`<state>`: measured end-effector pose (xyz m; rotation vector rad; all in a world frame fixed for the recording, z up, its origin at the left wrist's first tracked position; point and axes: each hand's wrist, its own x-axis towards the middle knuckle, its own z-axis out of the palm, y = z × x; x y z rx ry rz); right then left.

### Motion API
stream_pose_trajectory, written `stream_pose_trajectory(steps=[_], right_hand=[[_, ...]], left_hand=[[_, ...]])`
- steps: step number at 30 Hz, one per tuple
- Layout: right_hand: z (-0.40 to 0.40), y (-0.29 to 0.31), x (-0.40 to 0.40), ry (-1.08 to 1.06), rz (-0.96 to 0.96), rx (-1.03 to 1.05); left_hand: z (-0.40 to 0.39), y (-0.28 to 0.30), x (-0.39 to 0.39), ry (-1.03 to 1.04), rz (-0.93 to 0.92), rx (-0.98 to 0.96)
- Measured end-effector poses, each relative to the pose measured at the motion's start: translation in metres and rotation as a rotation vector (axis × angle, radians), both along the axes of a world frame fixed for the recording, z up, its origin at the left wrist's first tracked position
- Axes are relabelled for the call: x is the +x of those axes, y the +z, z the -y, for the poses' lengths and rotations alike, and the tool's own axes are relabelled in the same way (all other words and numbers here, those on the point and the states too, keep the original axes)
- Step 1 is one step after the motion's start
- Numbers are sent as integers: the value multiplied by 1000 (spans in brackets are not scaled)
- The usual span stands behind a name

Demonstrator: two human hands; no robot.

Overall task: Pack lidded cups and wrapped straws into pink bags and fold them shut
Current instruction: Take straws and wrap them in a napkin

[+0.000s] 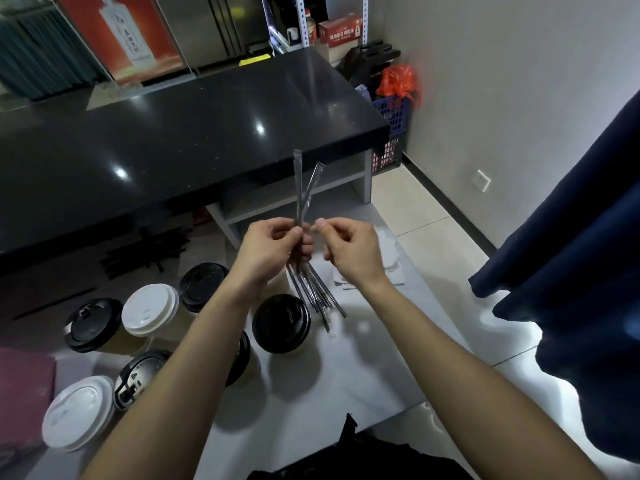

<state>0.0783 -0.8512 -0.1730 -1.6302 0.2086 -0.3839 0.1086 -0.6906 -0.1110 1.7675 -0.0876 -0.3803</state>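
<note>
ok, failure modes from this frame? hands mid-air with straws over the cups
1. The left hand holds the wrapped straws in a loose fan, tips splayed apart; one could slip out of the grip.
2. The right hand pinches close beside that bunch; a tug may drag out more than one.
3. The left forearm crosses low over the black-lidded cup; dropping the arm could tip it into its neighbours.

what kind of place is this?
Probably the back area of a drinks or takeaway shop: lidded cups and wrapped straws on a low table, a black counter, and stocked shelving behind.
</note>
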Motion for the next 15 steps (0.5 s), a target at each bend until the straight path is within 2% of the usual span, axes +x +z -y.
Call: stream_pose_trajectory(steps=[2,4,7,9,11,15], right_hand=[[23,-11,0,-114,-54,-194],[48,-29,0,-182,-194,-530],[69,-55,1,-46,-462,-888],[69,-68,4,58,-539,-969],[68,-74,5,109,-533,-961],[71,-66,4,71,-502,-885]], left_hand=[[-4,-1,5,50,22,65],[-8,-3,11,51,62,180],[-10,-9,16,0,89,324],[-9,-11,16,-13,111,401],[-9,-11,15,-21,150,468],[-11,-8,17,12,259,500]])
